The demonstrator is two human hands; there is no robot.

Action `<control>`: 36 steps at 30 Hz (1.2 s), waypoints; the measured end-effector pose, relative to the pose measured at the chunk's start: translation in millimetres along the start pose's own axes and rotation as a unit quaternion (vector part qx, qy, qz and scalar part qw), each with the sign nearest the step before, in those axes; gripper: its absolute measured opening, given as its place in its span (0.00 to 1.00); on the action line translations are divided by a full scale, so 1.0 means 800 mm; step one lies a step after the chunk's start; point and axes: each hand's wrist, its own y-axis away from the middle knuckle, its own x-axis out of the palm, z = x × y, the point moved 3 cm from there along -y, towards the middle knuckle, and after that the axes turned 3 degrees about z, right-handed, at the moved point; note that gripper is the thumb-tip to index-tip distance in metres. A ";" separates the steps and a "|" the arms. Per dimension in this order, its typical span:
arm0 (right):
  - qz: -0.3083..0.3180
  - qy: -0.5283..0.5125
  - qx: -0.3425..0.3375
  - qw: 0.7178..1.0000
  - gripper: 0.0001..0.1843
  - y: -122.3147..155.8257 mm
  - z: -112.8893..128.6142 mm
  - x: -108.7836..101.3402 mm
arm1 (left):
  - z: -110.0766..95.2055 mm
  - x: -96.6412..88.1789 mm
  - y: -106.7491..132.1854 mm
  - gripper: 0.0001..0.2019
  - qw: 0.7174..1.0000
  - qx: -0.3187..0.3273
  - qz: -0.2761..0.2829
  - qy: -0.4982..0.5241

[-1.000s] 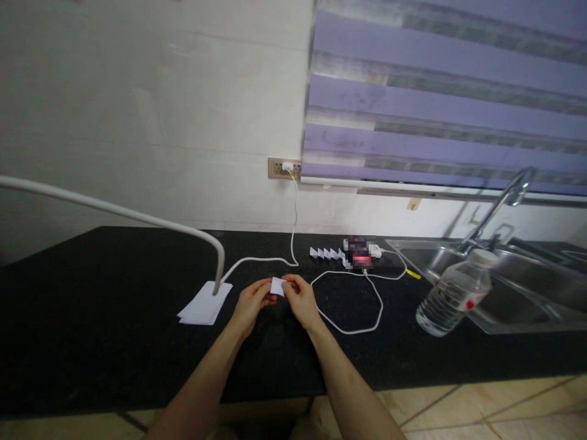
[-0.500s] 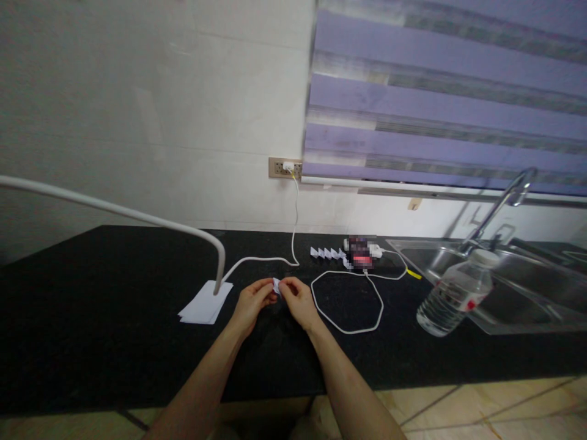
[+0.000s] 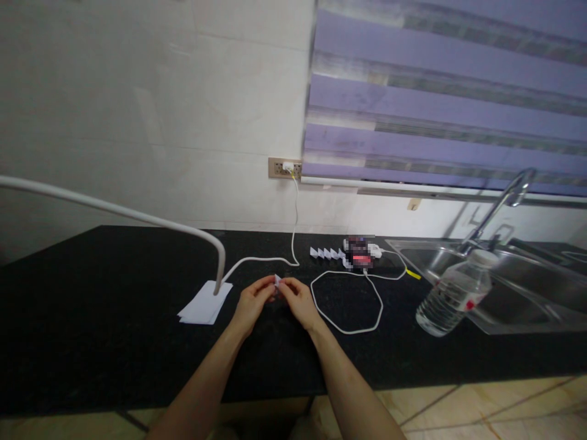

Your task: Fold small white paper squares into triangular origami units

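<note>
A small folded piece of white paper [image 3: 277, 283] is pinched between the fingertips of both hands above the black counter [image 3: 137, 360]. My left hand [image 3: 253, 300] grips it from the left, and my right hand [image 3: 297, 299] from the right; both are closed on it. The fingers cover most of the paper, so its full shape is hidden. To the left of my left hand lies a stack of white paper sheets [image 3: 202, 308]. Beyond my right hand, a row of small folded white paper pieces [image 3: 326, 253] stands near the wall.
A blurred-out phone-like device [image 3: 360, 253] lies with a white cable [image 3: 347, 332] looped before it. A water bottle [image 3: 452, 296] stands by the steel sink [image 3: 527, 324] with its faucet [image 3: 498, 211]. A white cord [image 3: 137, 215] crosses from the left, down to the sheets.
The folded paper has turned slightly between my fingertips, and its tip now points up more. Both hands stay in nearly the same place.
</note>
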 end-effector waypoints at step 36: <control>0.031 -0.182 0.137 0.973 0.12 0.001 -0.005 -0.001 | 0.004 -0.006 -0.004 0.17 0.999 0.003 -0.048 -0.005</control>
